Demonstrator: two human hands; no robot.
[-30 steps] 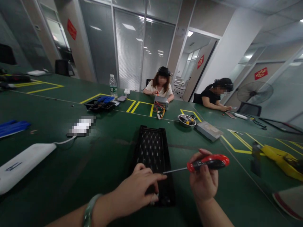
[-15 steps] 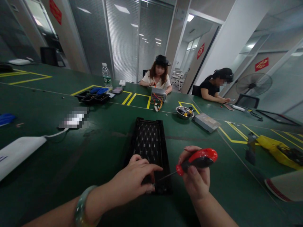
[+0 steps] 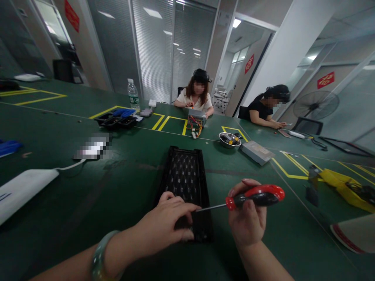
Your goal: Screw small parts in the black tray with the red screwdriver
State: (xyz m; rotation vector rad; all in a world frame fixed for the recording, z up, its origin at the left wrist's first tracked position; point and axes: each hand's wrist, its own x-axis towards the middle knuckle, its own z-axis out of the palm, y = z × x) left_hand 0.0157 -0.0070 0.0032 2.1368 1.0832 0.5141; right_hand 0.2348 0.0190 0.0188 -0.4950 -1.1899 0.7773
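A long black plastic panel with raised edges and a patterned inside lies on the green table in front of me. Over its near end is my left hand, with a green bangle at the wrist. Its index finger stretches toward the panel's right side, while the thumb and the other fingers curl together low down. Whatever sits between them is hidden. My right hand grips the red and black handle of a screwdriver to the right of the panel. The shaft points left, its tip at my left index fingertip.
Across the green table two people sit, one handling a metal box with wires. A metal bowl of small parts and a grey metal box lie beyond the panel. White power strip left; paper cup right.
The screwdriver has swung closer to level and its handle has moved right, with its tip now at the left index fingertip. My left hand has stayed almost in place.
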